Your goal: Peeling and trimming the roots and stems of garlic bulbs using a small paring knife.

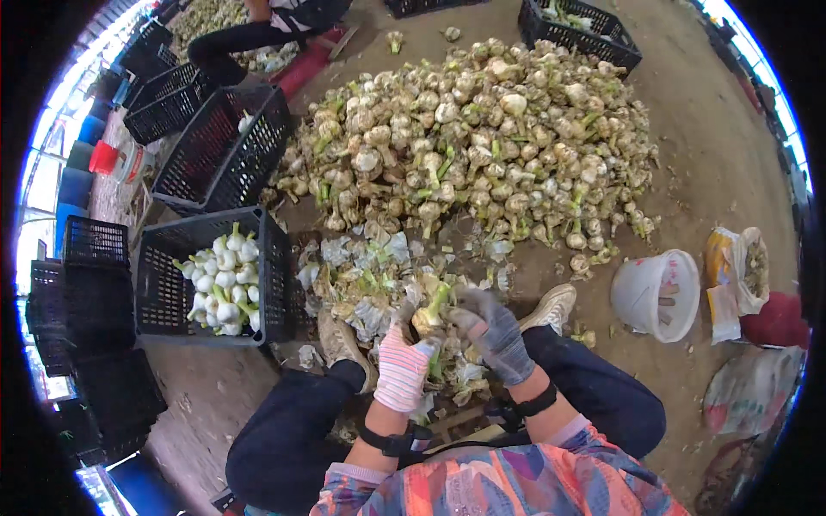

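Between my hands is a garlic bulb (424, 322) with a green stem pointing up and brownish outer skin. My left hand (402, 368), in a pink-and-white striped glove, is closed around the bulb from the left. From the right, my right hand (497, 337), in a grey glove, has its fingers bent against the bulb's side near the stem. Below them a heap of peeled-off garlic skins (366, 297) lies on the ground between my shoes. At the left stands a black crate (151, 297) with cleaned white garlic bulbs (225, 284) inside.
A big pile of unpeeled garlic (482, 138) lies ahead. More black crates (225, 155) stand at the far left, near a seated person's leg (224, 47). To the right are a white bucket (632, 292) and a yellow-and-white sack (740, 271). Another crate (576, 39) stands behind the pile.
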Demonstrator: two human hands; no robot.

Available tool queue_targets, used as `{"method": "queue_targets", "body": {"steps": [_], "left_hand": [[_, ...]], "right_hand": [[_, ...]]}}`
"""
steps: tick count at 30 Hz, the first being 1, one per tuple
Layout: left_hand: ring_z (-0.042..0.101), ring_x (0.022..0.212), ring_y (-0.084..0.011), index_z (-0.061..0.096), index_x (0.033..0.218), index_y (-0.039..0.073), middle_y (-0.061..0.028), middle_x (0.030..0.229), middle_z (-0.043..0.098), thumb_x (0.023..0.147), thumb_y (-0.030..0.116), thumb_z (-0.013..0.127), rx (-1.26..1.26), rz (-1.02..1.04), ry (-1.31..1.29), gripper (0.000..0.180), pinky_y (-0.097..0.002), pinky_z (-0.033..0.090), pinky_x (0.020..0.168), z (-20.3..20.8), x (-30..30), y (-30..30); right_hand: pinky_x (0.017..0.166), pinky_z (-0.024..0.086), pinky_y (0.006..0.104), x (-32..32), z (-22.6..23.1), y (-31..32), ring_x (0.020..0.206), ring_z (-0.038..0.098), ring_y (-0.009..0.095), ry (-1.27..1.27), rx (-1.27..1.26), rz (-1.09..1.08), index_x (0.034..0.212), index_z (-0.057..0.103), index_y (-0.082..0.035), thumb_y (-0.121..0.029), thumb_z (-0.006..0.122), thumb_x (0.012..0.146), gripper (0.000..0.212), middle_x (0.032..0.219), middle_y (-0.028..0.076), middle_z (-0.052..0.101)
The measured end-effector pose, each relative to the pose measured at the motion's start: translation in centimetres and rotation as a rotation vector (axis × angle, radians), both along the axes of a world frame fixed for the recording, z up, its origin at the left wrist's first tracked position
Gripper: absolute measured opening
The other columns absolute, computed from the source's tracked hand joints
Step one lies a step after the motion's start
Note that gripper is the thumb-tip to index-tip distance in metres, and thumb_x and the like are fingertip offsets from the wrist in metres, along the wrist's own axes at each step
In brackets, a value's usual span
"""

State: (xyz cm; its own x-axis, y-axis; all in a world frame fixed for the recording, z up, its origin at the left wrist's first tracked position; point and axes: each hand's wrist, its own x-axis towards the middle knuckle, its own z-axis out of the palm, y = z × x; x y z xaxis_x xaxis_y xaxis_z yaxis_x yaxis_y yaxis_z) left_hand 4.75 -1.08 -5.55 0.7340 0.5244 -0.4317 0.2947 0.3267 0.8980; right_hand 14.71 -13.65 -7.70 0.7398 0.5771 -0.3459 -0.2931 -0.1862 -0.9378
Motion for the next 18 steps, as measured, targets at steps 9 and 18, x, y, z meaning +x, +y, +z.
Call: {"method": "queue_targets", "body": {"steps": [9, 18], "left_hand": [[0.058, 0.111, -0.0197, 0.052, 0.129, 0.002, -0.0096, 0.122, 0.061, 0.070, -0.004, 0.075, 0.620, -0.215, -0.077, 0.063, -0.0325, 0.046, 0.096, 2.3, -3.1, -1.6], [0.058, 0.113, -0.0201, 0.050, 0.130, -0.002, -0.0133, 0.125, 0.059, 0.071, -0.004, 0.078, 0.334, -0.197, -0.110, 0.065, -0.0327, 0.048, 0.096, 5.1, -4.1, -2.6]], "right_hand": [[0.078, 0.050, 0.0295, -2.0, 6.6, -0.7, 0.088, 0.062, 0.013, 0.084, 0.089, 0.204, 0.111, 0.063, -0.002, -0.029, 0.070, 0.085, 0.039, 0.096, 0.007, 0.067], [0.084, 0.049, 0.0292, -2.9, 9.1, -2.9, 0.095, 0.062, 0.014, 0.129, 0.220, 0.235, 0.112, 0.064, -0.001, -0.027, 0.062, 0.091, 0.033, 0.103, 0.008, 0.068]]}}
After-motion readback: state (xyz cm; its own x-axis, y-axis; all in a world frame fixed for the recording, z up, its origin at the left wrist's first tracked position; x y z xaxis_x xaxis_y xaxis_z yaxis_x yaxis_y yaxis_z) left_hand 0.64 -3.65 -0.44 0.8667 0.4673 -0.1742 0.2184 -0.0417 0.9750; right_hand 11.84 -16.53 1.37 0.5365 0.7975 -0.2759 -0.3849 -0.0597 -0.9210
